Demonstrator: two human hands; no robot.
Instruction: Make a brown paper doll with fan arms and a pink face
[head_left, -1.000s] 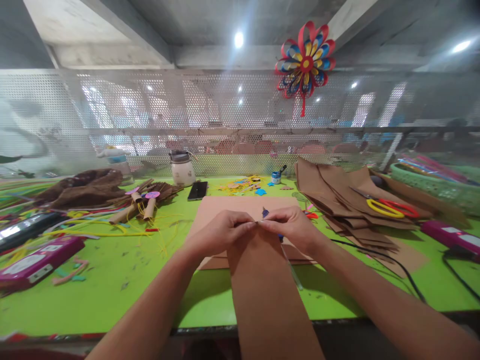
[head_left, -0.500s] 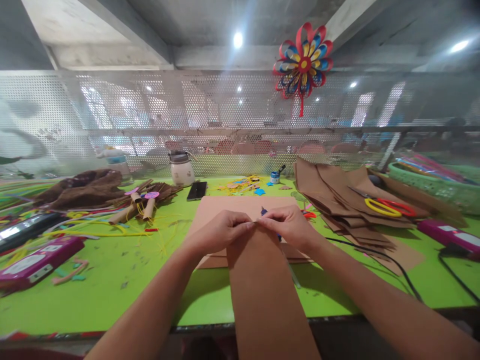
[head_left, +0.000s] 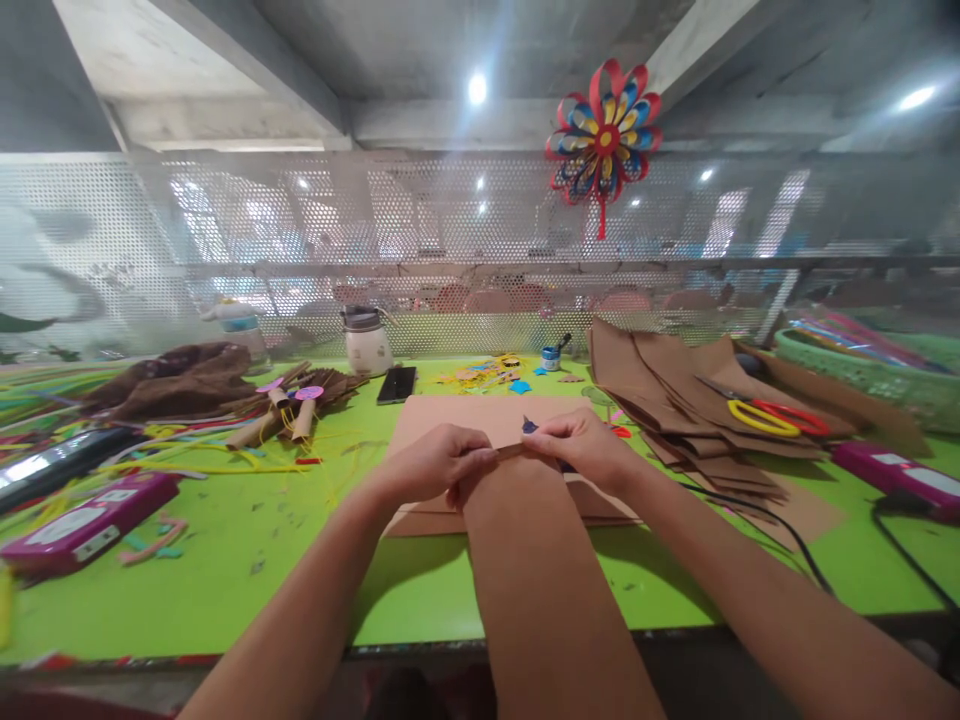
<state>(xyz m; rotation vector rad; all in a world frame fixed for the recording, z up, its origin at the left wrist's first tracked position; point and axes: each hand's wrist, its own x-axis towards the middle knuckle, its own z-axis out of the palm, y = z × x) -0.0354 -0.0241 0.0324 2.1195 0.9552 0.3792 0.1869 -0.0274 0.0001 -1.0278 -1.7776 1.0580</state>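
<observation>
Kraft paper strip point(head_left: 555, 590) runs from the two hands, above the middle of the counter point(head_left: 225, 610), down past its near edge. The green basket point(head_left: 874, 378) at the far right holds long pink and blue strands, too blurred to name exactly. Toward the back stands a small blue-labelled jar point(head_left: 550, 361) with a dark-handled tool point(head_left: 564, 341) slanting up at its rim; its contents cannot be made out. A pale jug point(head_left: 367, 347) with a dark lid stands farther left, beside a black phone point(head_left: 397, 385).

The counter is bright green. A flat brown sheet point(head_left: 442, 415) lies beneath the hands, and red-and-yellow-handled scissors point(head_left: 765, 418) rest on the stacked brown paper point(head_left: 660, 390) to the right. Behind is a perforated screen point(head_left: 450, 220) — a red, blue and yellow looped flower point(head_left: 606, 140) shows against its upper part — under a concrete ceiling.

Both forearms reach forward and inward. The left hand point(head_left: 439, 467) and right hand point(head_left: 585, 447) are closed in pinches, thumbs against fingers, gripping the strip's narrow folded far edge — a short span shows between them.
</observation>
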